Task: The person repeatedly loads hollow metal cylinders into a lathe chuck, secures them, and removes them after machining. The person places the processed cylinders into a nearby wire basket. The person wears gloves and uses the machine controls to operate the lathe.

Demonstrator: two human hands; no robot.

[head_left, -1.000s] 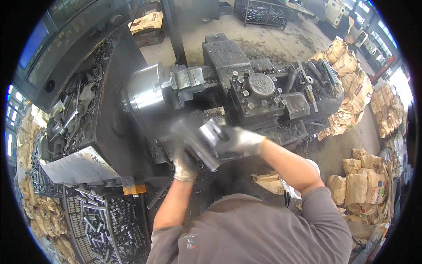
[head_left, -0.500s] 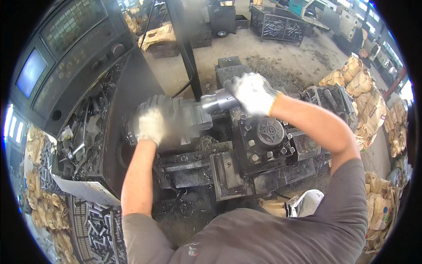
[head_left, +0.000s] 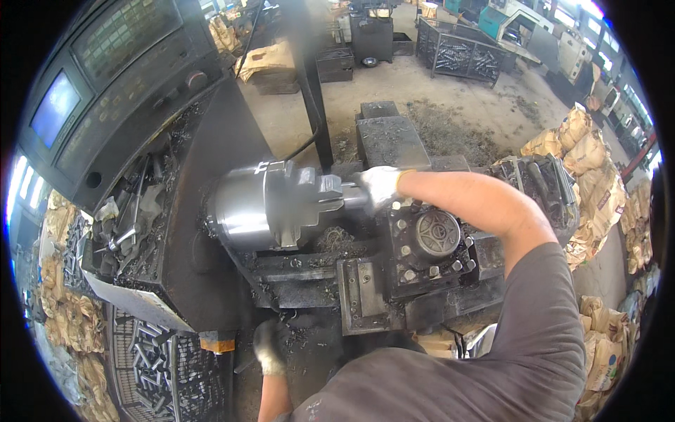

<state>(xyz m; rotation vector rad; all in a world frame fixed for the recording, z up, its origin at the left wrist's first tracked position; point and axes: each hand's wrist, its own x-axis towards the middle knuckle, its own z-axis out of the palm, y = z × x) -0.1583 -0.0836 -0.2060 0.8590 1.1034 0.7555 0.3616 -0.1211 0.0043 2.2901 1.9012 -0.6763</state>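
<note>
In a white work glove, my right hand (head_left: 382, 188) is wrapped round the outer end of a shiny metal cylinder (head_left: 354, 197). The cylinder's other end sits between the stepped jaws (head_left: 318, 191) of a lathe chuck (head_left: 242, 209). A blurred patch hides part of the jaws. My left hand (head_left: 269, 349), gloved too, is low beside the machine's front, below the chuck. Its dark fingers blend into the shadow, so I cannot make out whether they grip anything. Right of the chuck stands a square tool post (head_left: 429, 246) with bolts and a round cap.
A control panel with a lit screen (head_left: 56, 109) rises at the left, above a tray of tools (head_left: 126, 232). Metal rods fill a crate (head_left: 155, 359) at lower left. Brown paper sacks (head_left: 590, 176) are piled at right. A mesh bin (head_left: 464, 53) stands at the back.
My left hand has left the chuck and dropped down toward me, to the machine's front. My right hand stays at the cylinder, now lower and nearer the chuck; the cylinder has moved in between the jaws.
</note>
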